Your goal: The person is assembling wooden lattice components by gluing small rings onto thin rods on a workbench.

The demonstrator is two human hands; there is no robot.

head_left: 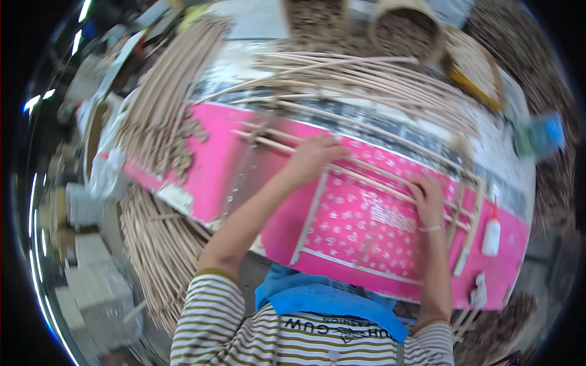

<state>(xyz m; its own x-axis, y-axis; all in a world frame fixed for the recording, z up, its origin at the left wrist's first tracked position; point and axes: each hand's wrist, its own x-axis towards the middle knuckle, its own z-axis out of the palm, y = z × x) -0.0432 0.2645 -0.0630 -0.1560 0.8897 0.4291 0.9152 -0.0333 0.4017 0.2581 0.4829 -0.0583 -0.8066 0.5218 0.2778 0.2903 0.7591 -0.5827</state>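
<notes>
Two long, thin wooden rods (378, 172) run side by side across a pink printed sheet (281, 235) on the table. My left hand (314, 160) is closed over them near their middle. Further right, the fingers of my right hand (428, 196) curl round the same pair. Both hands are somewhat blurred. Beyond my right hand, the rods meet short wooden crosspieces (464, 259), which form part of a ladder-like frame. Its left side has another upright crosspiece (261, 129), also blurred. A longer rod (366, 126) lies parallel on the far side.
A white squeeze bottle with a red tip (491, 235) stands at right. Loose rods (360, 73) lie across the back, with a thick bundle (168, 91) at left. Small wooden pieces (183, 149) are heaped beside it. Round containers (406, 33) stand at the far edge.
</notes>
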